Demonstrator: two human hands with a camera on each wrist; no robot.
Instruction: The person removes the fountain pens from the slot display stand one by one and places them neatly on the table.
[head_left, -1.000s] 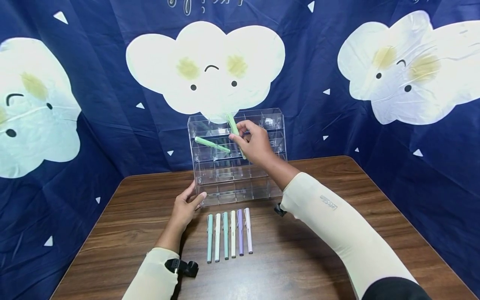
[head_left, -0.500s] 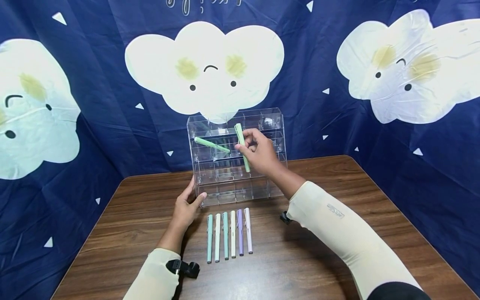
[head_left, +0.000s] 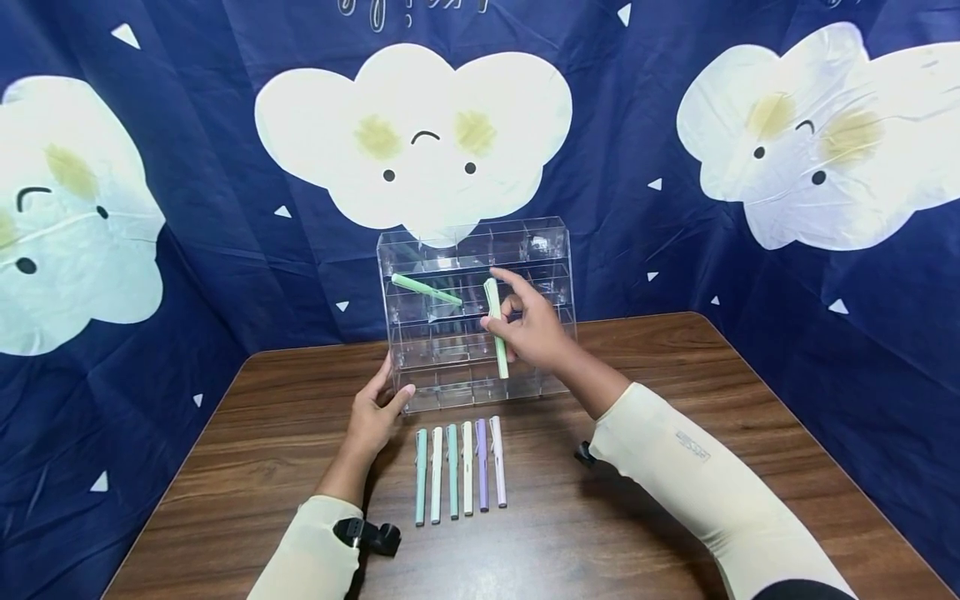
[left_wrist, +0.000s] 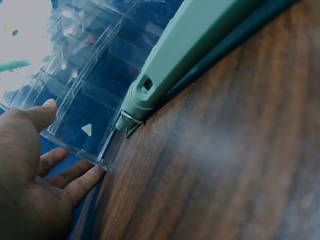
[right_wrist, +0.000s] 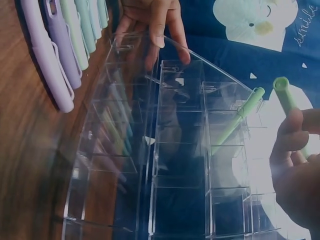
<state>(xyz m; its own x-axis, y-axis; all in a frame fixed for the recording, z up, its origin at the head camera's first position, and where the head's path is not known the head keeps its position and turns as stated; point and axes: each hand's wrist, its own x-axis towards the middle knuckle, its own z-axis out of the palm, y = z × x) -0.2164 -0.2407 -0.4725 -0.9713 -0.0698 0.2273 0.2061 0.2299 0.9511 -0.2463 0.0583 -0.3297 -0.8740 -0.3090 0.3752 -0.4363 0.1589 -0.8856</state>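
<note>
A clear acrylic rack with rows of compartments stands upright on the table. My left hand holds its lower left corner, thumb at the front edge and fingers around the side, as the left wrist view also shows. My right hand pinches a light green pen between thumb and fingers in front of the rack, the index finger stretched out. The pen is nearly upright. Another green pen lies slanted in the rack's second row from the top; the right wrist view shows this slanted pen too.
Several pens lie side by side on the wooden table before the rack, from a teal pen to a pale lilac pen. A blue cloth with white clouds hangs behind and at both sides.
My right hand has drawn the light green pen down and to the right, away from the upper rows, and its index finger has straightened. The left hand stays on the rack.
</note>
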